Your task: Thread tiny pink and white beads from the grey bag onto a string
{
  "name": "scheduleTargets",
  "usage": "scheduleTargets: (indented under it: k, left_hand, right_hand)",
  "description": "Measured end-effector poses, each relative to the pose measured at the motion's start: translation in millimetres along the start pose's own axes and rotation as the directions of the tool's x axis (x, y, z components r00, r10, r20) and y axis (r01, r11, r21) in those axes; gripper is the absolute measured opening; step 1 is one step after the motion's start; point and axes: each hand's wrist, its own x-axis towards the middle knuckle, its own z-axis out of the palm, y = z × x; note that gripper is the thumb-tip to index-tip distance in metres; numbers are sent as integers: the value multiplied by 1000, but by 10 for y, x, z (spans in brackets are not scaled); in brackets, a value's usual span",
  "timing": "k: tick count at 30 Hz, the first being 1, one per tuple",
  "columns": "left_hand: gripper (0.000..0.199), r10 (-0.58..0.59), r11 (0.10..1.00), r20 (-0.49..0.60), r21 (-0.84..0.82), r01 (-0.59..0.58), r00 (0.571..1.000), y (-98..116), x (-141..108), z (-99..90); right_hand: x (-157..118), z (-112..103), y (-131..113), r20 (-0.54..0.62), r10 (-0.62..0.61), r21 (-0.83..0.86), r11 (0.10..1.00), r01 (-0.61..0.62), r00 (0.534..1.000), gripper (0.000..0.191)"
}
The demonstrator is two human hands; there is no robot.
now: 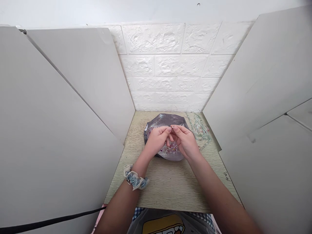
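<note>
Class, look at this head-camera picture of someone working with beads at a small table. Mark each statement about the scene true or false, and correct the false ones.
1. Both hands meet above a grey bag of small beads. True: the left hand and right hand pinch together over the bag.
2. A blue scrunchie sits on the right wrist. False: the scrunchie is on the left wrist.
3. Strands of pale green beads lie on the table to the right of the bag. True: the strands.
4. The wall behind the table is red brick. False: the wall is white.
5. White panels stand on both sides of the wooden table. True.
</note>
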Motion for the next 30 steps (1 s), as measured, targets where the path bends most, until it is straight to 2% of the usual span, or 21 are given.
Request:
scheduleTargets:
  k: [4,7,9,12,15,17,19,20,23,26,28,30]
  left_hand:
    - [30,-10,1000,-10,-6,10,1000,22,0,-2]
    - [30,-37,999,-20,-9,37,999,48,1,-17]
    - [29,-68,998,-25,-11,68,997,71,0,-38]
    - [29,-91,995,-24,26,91,996,94,-2,-84]
    - [30,-95,988,-10,121,96,995,88,1,-128]
    - [32,-95,979,-9,183,95,995,75,1,-143]
    - [32,-96,972,-7,215,96,995,67,-3,-145]
    - [33,-96,973,-2,212,94,995,67,-6,-143]
    - [33,-79,984,27,162,73,997,87,-19,-129]
    - [32,-45,993,42,110,40,998,125,-34,-113]
    - [30,-31,996,40,83,28,999,151,-45,-104]
    - [29,-23,997,39,69,20,999,172,-55,-97]
  right_hand:
    - [-1,18,-1,-27,-51,-121,992,47,998,22]
    - [-21,26,-34,-33,-178,-403,903,150,983,20]
    - [-46,29,-67,4,-301,-610,755,240,954,17]
    - [-76,22,-108,155,-421,-808,466,359,894,18]
    - [-76,-11,-128,310,-408,-862,260,434,859,20]
    - [-67,-37,-135,364,-368,-866,205,456,856,19]
    - [-59,-53,-139,353,-345,-864,237,445,870,18]
    - [-55,-56,-139,319,-342,-859,291,422,884,17]
    - [-45,-49,-127,151,-287,-766,572,295,946,15]
    - [-28,-38,-104,49,-161,-530,832,162,986,17]
    - [-18,-34,-90,36,-110,-381,917,115,993,17]
    - [-10,-34,-80,38,-87,-289,953,94,996,17]
